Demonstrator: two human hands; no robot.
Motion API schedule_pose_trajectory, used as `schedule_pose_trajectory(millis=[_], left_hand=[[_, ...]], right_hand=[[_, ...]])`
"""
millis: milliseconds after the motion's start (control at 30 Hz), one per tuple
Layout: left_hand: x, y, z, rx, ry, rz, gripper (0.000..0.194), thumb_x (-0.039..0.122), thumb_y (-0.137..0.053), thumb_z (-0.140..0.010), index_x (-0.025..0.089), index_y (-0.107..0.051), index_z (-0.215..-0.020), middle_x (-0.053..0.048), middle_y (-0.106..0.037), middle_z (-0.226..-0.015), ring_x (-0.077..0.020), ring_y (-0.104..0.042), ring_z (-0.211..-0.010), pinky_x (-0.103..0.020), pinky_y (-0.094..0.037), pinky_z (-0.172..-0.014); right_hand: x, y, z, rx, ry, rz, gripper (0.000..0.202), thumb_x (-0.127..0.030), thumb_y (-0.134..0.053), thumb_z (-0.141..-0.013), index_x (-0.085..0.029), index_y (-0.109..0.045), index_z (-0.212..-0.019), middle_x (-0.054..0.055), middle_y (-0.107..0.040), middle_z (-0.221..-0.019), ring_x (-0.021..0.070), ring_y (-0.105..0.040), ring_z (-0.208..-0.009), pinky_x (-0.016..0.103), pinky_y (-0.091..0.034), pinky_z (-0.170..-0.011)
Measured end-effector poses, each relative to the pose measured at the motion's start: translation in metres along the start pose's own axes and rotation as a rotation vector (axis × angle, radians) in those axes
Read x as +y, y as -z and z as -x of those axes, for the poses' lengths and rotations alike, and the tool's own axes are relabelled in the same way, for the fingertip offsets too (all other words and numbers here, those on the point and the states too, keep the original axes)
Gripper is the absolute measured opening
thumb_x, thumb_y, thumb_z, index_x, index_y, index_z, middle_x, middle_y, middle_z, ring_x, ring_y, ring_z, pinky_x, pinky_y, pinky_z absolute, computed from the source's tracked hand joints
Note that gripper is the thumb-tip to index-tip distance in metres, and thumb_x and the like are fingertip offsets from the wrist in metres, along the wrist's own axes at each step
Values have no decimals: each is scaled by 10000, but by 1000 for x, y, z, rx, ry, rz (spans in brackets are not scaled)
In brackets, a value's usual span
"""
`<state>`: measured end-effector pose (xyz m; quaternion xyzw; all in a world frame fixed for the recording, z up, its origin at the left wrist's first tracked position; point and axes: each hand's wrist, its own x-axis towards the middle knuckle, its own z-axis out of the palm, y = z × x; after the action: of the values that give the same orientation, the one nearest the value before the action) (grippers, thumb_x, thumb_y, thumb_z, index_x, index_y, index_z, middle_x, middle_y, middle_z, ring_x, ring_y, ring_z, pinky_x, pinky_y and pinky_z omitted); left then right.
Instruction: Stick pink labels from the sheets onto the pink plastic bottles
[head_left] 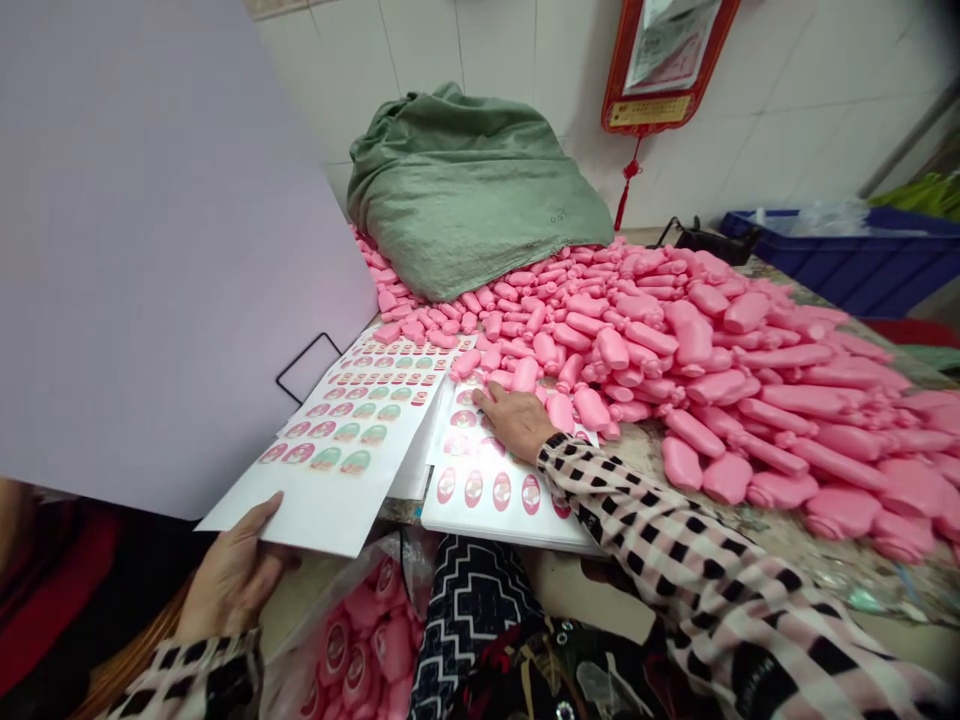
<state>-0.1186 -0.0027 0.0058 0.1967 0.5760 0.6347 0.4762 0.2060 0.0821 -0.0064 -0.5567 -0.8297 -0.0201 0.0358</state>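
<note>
A sticker sheet (300,500) with rows of pink and green labels is pinched at its near edge by my left hand (236,570), thumb on top. My right hand (517,420) lies over a stack of other sticker sheets (465,510) with pink oval labels, its fingers stretched out near some small pink bottles. The pile of pink plastic bottles (690,340) spreads across the table and covers the far part of the stack. Part of the held sheet's far end rests near the bottles.
A green sack (480,190) lies on the pile at the back. On the left stands a large pale panel (150,250) with a black wire loop (307,365). A bag of labelled pink bottles (367,650) sits below the table edge. A blue crate (840,260) is at the right.
</note>
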Motion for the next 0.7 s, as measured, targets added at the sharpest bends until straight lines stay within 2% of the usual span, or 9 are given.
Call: schedule_pose_trajectory(millis=[100,233,400,467,567,700], left_hand=[[-7,-8,-16,-5,59,59,392,-51,-472,-781,154,-585,-1095,-13,-677,-722,-106,-647,-533,-180,-563,-525],[-4,-25,-36,34,166,67,335,-57,-476,-783,144,-599,-1021,-10,-659,-710,-104,-637,-518,-187,-558,-487],[-3,-42,-60,89,238,57,298,-43,-493,-788,155,-583,-991,-13,-639,-719,-106,-623,-504,-189,-531,-426],[-3,-47,-67,109,254,56,310,-39,-489,-793,168,-571,-1010,-11,-633,-732,-106,-619,-519,-189,-525,-422],[-5,-55,-77,142,242,48,332,-17,-471,-819,183,-542,-1074,-18,-636,-812,-112,-627,-612,-217,-546,-497],[-7,-66,-84,143,191,-8,282,196,-519,-869,157,-519,-1149,-67,-599,-1051,-147,-612,-832,-319,-545,-689]], right_hand=[[0,0,-2,3,0,10,435,-280,-299,-930,-240,-323,-1363,114,-442,-1341,224,-591,-928,327,-449,-707],[-1,4,0,20,3,11,443,-275,-321,-914,-229,-326,-1355,114,-419,-1362,221,-600,-894,315,-454,-635],[-2,20,13,74,89,20,400,-257,-328,-912,-229,-397,-1305,99,-481,-1308,208,-612,-819,295,-439,-572],[-1,28,23,101,141,29,402,-254,-341,-911,-226,-412,-1306,103,-482,-1315,204,-611,-812,293,-436,-567],[4,39,44,147,164,34,399,-249,-335,-920,-236,-433,-1307,101,-488,-1320,185,-609,-776,290,-435,-576],[12,41,91,234,168,28,351,-241,-378,-909,-214,-508,-1235,98,-535,-1280,179,-617,-773,282,-449,-584]])
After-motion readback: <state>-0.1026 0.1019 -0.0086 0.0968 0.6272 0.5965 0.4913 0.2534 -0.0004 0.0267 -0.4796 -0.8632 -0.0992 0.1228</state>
